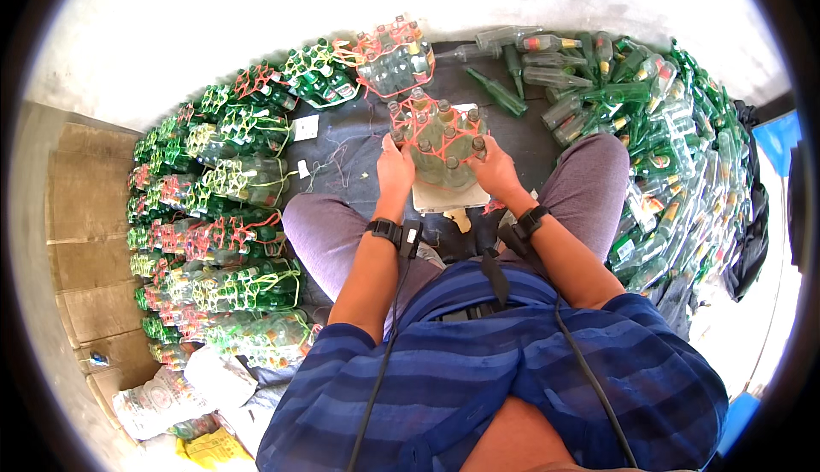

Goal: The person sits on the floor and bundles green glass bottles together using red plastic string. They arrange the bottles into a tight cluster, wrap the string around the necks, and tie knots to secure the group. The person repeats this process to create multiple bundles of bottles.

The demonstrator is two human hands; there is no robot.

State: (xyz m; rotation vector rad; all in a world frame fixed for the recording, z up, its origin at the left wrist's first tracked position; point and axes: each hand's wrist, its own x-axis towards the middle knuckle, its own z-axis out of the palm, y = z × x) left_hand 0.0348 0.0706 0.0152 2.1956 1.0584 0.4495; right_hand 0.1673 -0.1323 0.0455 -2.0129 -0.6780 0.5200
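Observation:
Before me, several clear glass bottles point(442, 145) stand upright in a bundle, their necks netted together with red plastic string point(435, 123). The bundle rests on a pale flat board point(448, 199) between my knees. My left hand point(395, 167) grips a bottle at the bundle's near left corner. At the right corner my right hand point(494, 166) is closed around another bottle's neck. The undersides of the bottles and some of my fingertips are hidden.
Rows of string-tied bottle bundles point(243, 235) line the left. Another red-tied bundle point(394, 62) stands by the wall. Loose green and clear bottles point(679, 151) are heaped on the right. Thin string point(336, 158) and a white card point(305, 127) lie on the dark sheet point(339, 132).

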